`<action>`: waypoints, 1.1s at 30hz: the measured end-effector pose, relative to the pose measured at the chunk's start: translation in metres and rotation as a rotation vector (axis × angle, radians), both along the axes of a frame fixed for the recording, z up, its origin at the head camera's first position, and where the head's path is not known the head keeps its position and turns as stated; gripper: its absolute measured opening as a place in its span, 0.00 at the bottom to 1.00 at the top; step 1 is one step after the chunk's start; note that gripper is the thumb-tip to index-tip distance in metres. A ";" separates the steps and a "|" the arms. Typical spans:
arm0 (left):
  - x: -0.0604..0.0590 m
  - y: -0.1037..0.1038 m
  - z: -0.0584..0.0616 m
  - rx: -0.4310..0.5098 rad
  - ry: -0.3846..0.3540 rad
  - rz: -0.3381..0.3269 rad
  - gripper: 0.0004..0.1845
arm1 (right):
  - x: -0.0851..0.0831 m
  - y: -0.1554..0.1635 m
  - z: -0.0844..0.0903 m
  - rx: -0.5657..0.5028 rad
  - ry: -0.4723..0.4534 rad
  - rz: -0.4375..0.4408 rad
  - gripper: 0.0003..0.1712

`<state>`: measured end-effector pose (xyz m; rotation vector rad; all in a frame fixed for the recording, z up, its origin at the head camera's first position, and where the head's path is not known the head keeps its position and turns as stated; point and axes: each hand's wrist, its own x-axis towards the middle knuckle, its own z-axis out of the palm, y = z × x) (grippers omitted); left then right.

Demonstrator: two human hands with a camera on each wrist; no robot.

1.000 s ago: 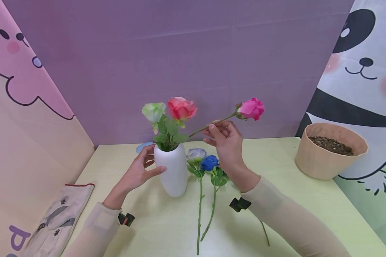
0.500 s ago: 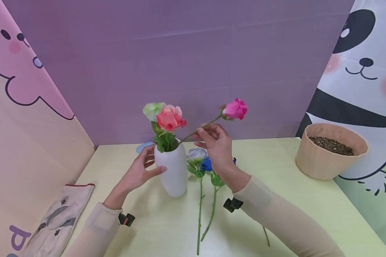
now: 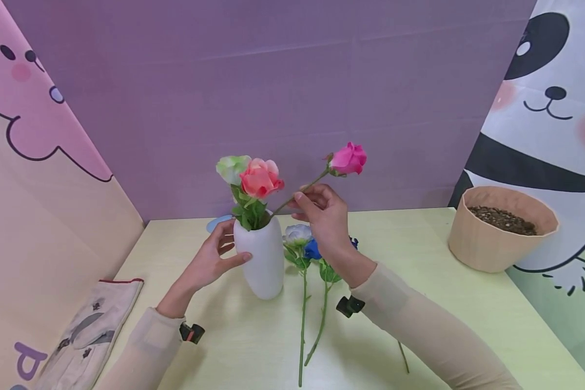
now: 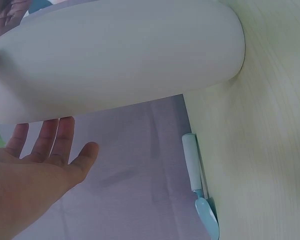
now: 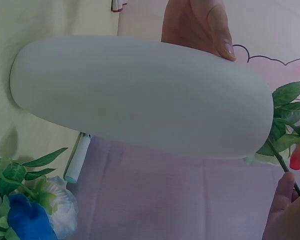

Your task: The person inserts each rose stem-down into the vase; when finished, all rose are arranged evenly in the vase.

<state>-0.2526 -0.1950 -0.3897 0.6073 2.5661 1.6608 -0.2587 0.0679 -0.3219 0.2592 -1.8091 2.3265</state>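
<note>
Currently your left hand (image 3: 209, 262) steadies the smooth white oval ceramic vase (image 3: 260, 259) standing on the pale yellow-green tabletop (image 3: 434, 303): thumb against its front, fingers relaxed behind, not clamped. Treat the vase as rigid, probably slippery and breakable; brace it low on the body. Your right hand (image 3: 324, 216) pinches the thin green stem of the magenta artificial rose (image 3: 348, 158), which slants up from the vase mouth beside the coral rose (image 3: 259, 177) and pale green rose (image 3: 232, 167). The stem looks light and springy; hold mid-stem, never the soft bloom.
</note>
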 end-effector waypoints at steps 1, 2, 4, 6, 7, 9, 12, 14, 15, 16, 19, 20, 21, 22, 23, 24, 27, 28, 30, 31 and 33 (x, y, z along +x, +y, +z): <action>0.000 0.000 0.000 -0.002 0.002 0.000 0.44 | -0.001 0.000 0.000 0.000 0.002 0.000 0.11; 0.000 0.000 0.000 0.000 0.002 -0.001 0.44 | -0.001 -0.001 0.000 -0.002 0.001 0.003 0.11; 0.000 0.000 0.000 0.003 0.001 -0.003 0.44 | -0.002 -0.001 0.000 -0.001 -0.002 0.012 0.12; 0.000 0.000 0.000 0.009 -0.002 -0.006 0.44 | -0.003 -0.002 0.000 0.008 -0.009 0.028 0.13; 0.000 0.000 0.000 0.011 -0.003 -0.006 0.44 | -0.003 -0.002 0.000 0.012 -0.011 0.040 0.14; 0.000 0.000 0.000 0.014 -0.005 -0.008 0.44 | -0.004 -0.002 0.002 0.014 -0.017 0.066 0.14; 0.000 -0.001 0.000 0.016 -0.004 -0.008 0.44 | -0.005 -0.003 0.003 0.004 -0.033 0.107 0.14; 0.000 -0.001 0.000 0.016 -0.001 -0.009 0.44 | -0.006 -0.004 0.004 0.007 -0.050 0.125 0.14; 0.000 -0.001 0.000 0.015 0.000 -0.009 0.44 | -0.006 -0.004 0.003 0.013 -0.061 0.132 0.15; 0.000 -0.001 0.001 0.014 0.001 -0.008 0.44 | -0.007 -0.005 0.003 0.026 -0.073 0.138 0.15; 0.000 -0.001 0.001 0.013 -0.003 -0.006 0.44 | -0.009 -0.006 0.001 0.069 -0.104 0.145 0.16; 0.000 -0.001 0.001 0.012 -0.003 -0.004 0.44 | -0.009 -0.006 0.001 0.080 -0.109 0.146 0.16; 0.000 0.000 0.001 0.011 -0.004 -0.002 0.44 | -0.009 -0.007 0.000 0.083 -0.110 0.145 0.15; 0.000 0.000 0.001 0.012 -0.004 -0.002 0.44 | -0.009 -0.007 0.000 0.081 -0.109 0.141 0.15; 0.000 0.000 0.002 0.014 -0.004 -0.003 0.44 | -0.009 -0.007 0.000 0.071 -0.109 0.135 0.14; 0.000 0.000 0.002 0.014 -0.004 -0.004 0.44 | -0.009 -0.007 0.000 0.059 -0.106 0.128 0.14; -0.001 0.000 0.002 0.017 -0.004 -0.005 0.43 | -0.011 -0.009 -0.001 0.025 -0.099 0.117 0.13; -0.001 0.000 0.002 0.017 -0.004 -0.005 0.43 | -0.012 -0.009 -0.001 0.021 -0.101 0.116 0.14; 0.000 0.000 0.002 0.016 -0.008 -0.005 0.43 | -0.013 -0.010 -0.002 0.022 -0.103 0.114 0.14; 0.000 0.000 0.002 0.015 -0.009 -0.005 0.43 | -0.013 -0.011 -0.002 0.029 -0.104 0.115 0.14; 0.001 0.000 0.002 0.012 -0.010 -0.003 0.43 | -0.014 -0.012 -0.002 0.039 -0.105 0.119 0.15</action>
